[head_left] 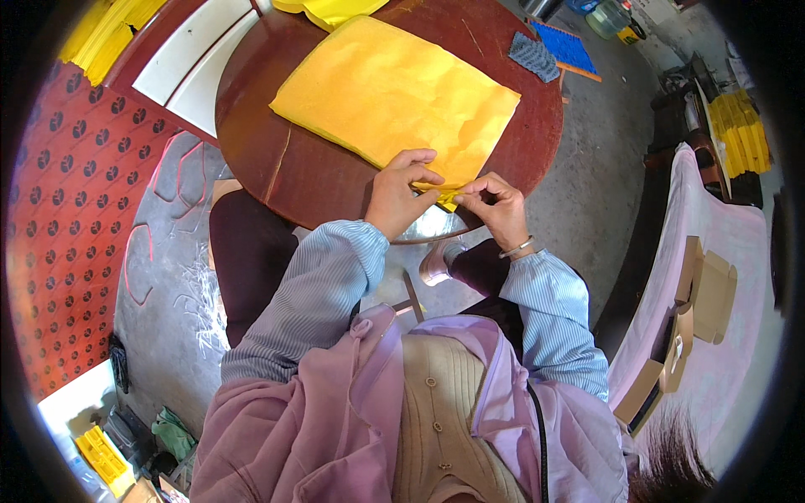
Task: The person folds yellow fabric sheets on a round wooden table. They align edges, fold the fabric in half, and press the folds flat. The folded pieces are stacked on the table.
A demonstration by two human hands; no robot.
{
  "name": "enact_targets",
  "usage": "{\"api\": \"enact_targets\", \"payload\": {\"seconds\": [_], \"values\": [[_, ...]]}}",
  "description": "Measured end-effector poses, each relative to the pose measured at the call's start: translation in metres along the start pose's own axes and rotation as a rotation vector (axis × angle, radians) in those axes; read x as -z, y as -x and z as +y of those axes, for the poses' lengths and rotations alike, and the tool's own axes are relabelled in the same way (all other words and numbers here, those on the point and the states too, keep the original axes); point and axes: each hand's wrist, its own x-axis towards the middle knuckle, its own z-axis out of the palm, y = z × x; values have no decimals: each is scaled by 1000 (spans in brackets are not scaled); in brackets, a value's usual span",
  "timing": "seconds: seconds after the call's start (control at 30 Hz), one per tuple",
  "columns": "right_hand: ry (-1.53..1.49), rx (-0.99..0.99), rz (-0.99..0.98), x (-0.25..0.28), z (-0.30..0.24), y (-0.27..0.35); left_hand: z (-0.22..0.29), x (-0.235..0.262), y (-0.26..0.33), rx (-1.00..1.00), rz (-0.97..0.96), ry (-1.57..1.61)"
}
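Note:
A broad stack of yellow paper sheets [402,92] lies on the round brown table [251,126], its near corner close to the table's edge. At that corner my left hand [401,193] pinches a narrow gathered or folded edge of the yellow paper between thumb and fingers. Just to its right, my right hand [501,211] grips the same edge with thumb and forefinger. The paper between the hands is creased; how many sheets are held cannot be made out. A thin bracelet circles my right wrist.
A grey cloth [533,57] and a blue brush-like pad [567,49] lie by the table's far right. More yellow paper [331,10] sits at the far edge. Opened cardboard boxes [713,298] rest on a pink-covered surface at right. Wire loops [180,172] lie on the floor.

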Motion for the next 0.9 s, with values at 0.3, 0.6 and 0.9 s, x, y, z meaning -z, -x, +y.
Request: {"api": "enact_targets", "payload": {"seconds": [0.3, 0.6, 0.9], "values": [[64, 63, -14, 1, -8, 4, -4, -9, -3, 43, 111, 54], [88, 20, -14, 3, -10, 1, -5, -8, -2, 12, 96, 57], [61, -6, 1, 1, -9, -1, -2, -1, 0, -5, 7, 24]]}}
